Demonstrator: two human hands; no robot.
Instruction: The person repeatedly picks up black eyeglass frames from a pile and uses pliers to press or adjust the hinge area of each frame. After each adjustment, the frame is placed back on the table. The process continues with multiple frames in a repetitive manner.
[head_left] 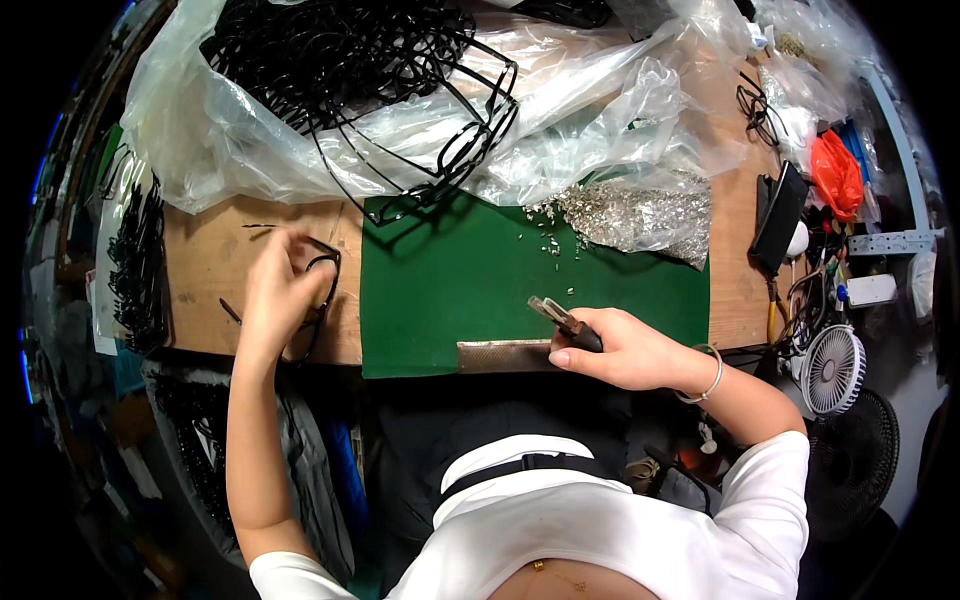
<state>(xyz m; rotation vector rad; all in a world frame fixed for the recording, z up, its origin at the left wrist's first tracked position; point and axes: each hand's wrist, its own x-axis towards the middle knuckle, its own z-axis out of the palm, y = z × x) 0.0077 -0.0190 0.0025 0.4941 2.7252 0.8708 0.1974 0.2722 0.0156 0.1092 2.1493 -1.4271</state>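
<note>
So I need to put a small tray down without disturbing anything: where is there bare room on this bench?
The middle of the green mat is bare, between the left hand with its black frame and the right hand holding pliers. Bare wood also shows right of the mat. The back is crowded with plastic bags, black frames and small metal parts.

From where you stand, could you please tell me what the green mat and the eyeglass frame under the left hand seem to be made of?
Green mat: matte and flat, probably rubber or felt. Eyeglass frame: thin, glossy black, likely plastic, though painted metal is possible.
</note>
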